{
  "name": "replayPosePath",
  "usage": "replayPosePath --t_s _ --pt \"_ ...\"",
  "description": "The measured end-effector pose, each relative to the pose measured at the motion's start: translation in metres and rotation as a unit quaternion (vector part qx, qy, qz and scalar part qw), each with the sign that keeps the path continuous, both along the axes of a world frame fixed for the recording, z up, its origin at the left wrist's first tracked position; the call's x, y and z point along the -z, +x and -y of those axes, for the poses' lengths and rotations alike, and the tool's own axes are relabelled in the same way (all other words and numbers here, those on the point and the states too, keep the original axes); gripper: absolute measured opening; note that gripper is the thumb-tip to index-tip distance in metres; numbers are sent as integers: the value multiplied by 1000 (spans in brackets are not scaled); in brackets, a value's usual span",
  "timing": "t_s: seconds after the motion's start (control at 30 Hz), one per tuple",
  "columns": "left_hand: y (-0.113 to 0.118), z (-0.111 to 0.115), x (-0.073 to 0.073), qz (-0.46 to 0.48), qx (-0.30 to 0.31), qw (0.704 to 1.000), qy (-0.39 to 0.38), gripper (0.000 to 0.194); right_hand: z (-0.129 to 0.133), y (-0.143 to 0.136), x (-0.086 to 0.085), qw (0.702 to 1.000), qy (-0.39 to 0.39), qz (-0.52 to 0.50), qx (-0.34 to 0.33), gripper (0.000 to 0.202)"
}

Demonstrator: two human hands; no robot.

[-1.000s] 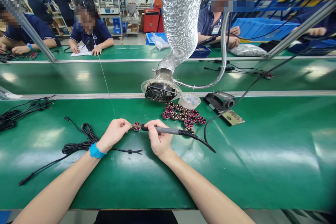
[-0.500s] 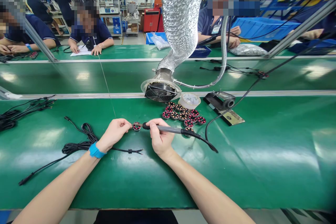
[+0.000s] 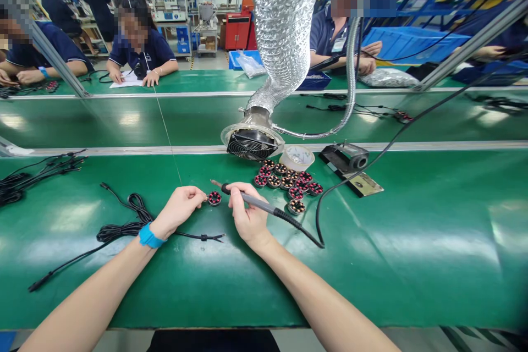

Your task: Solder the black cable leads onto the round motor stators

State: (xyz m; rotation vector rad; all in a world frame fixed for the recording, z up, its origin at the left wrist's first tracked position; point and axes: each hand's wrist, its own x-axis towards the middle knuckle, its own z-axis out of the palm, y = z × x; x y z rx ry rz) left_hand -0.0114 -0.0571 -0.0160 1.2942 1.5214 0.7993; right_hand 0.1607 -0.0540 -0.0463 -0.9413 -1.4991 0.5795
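My left hand (image 3: pixel 181 208), with a blue band at the wrist, is closed in a pinch at the left edge of a small round motor coil (image 3: pixel 214 198) with red and black windings. A thin solder wire (image 3: pixel 167 135) runs down from above to this hand; the fingers hide its end. My right hand (image 3: pixel 248 214) is wrapped round a grey-handled soldering iron (image 3: pixel 258 203). The iron's tip points up and left, just above the coil and apart from it. A coiled black cable (image 3: pixel 136 217) lies behind and beside my left forearm, its stripped end reaching right.
Several more coils (image 3: pixel 286 182) lie in a group beside a tape roll (image 3: pixel 297 158). An iron stand (image 3: pixel 350 165) is at right. A fan hood (image 3: pixel 252 143) on a silver duct (image 3: pixel 284 22) hangs above. Black cables (image 3: pixel 25 181) lie at left. Co-workers sit across the bench.
My right hand has lifted the soldering iron's tip off the coil, up and slightly left, and the handle now tilts more. My left hand stays at the coil.
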Motion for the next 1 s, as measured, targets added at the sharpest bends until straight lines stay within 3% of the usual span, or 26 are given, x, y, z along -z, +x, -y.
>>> replayPosePath --t_s 0.2,0.43,0.77,0.9,1.0 --pt "-1 0 2 12 5 1000 -4 22 -4 -3 -2 997 30 55 -53 17" --pt "-2 2 2 4 21 999 29 20 -14 -11 19 983 46 105 -145 42" --pt "-9 0 6 -49 81 991 91 22 -12 -18 18 975 59 156 -146 41" --pt "-9 2 5 -79 86 991 72 21 -10 -14 17 979 49 133 -144 39" --pt "-8 2 5 -48 80 995 42 21 -9 -12 17 983 38 108 -141 39"
